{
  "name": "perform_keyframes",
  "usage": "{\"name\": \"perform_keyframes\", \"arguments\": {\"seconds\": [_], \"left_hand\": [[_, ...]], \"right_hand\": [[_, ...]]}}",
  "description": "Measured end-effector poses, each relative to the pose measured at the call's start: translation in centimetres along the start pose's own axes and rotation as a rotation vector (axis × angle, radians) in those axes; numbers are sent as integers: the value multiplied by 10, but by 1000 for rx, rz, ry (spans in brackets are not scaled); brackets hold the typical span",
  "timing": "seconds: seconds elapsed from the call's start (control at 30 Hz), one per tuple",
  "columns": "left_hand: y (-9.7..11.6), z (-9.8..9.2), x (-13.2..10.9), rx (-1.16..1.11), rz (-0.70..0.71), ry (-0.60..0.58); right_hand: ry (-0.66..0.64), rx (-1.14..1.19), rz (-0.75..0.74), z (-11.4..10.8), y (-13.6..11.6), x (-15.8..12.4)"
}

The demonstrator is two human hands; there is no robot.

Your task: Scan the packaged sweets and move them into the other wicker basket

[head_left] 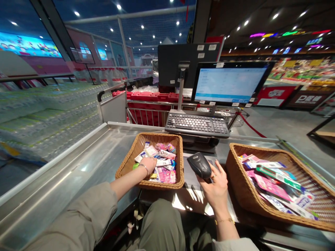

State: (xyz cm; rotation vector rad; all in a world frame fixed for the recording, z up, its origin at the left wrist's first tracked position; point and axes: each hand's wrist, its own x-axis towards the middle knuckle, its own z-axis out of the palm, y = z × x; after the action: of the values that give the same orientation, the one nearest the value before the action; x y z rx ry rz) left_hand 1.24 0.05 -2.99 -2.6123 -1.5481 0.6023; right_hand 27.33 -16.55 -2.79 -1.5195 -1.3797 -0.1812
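My left hand (149, 165) rests among the goods in a wicker basket (149, 138), its fingers curled over small packets. I cannot tell whether it grips one. A white Dove packet (166, 154) lies just beyond those fingers, among pink and blue packets. My right hand (213, 184) is shut around a black handheld barcode scanner (199, 165) and holds it above the steel counter. To its right, a second wicker basket (242, 174) holds several toothpaste boxes (280, 177) and pink packets.
A steel checkout counter (78, 174) runs along the left, with a keyboard (196, 124) and a monitor (230, 83) ahead. Packs of bottled water (44, 118) stand beyond the left edge. Red crates (146, 99) sit behind a metal rail, and a red rope (251, 124) hangs at right.
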Motion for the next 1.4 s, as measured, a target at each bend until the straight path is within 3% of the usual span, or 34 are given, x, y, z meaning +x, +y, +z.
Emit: {"name": "perform_keyframes", "arguments": {"seconds": [0.77,1.17,1.4], "left_hand": [[-8,-14,-13,29,112,398],[-4,-53,-31,-76,107,737],[0,-75,-40,-69,130,848]], "right_hand": [[39,9,-17,-3,3,0],[63,-2,-36,-6,2,2],[76,-27,-43,-11,0,2]]}}
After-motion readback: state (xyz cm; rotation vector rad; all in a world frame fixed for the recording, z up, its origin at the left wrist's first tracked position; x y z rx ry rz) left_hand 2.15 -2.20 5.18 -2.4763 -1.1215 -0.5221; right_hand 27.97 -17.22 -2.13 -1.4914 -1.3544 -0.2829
